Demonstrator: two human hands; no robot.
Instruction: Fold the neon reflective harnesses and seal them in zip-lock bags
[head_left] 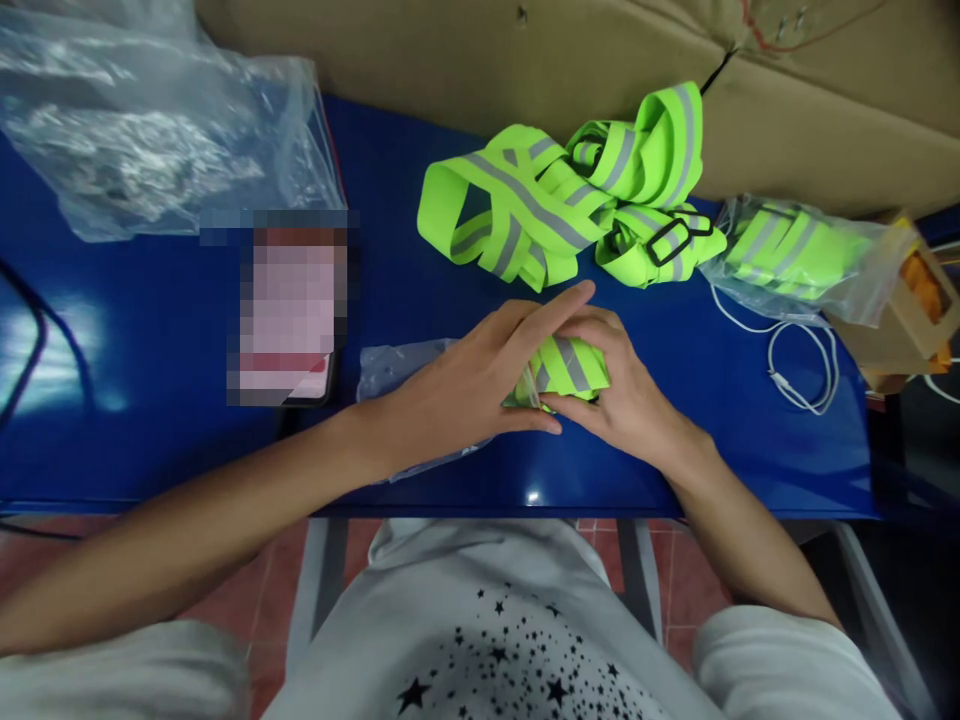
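Observation:
My right hand (634,390) is closed around a folded neon-yellow reflective strap (571,366) with grey stripes. The fingers wrap over its top, and the thumb lies along its lower side. My left hand (480,375) reaches in from the left, back upward, with a clear plastic bag (405,365) under it and in its grip. Near the left thumb, the bag's edge meets the left end of the strap. How far the strap sits inside the bag is hidden by my left hand, whose fingers overlap those of my right hand.
Loose reflective straps (525,200) with black buckles lie behind my hands. A bagged strap (802,250), a white cable (802,370) and an open cardboard box (900,310) are to the right. On the left of the blue table (150,440) are a blurred-out phone (292,310) and large plastic bags (165,140).

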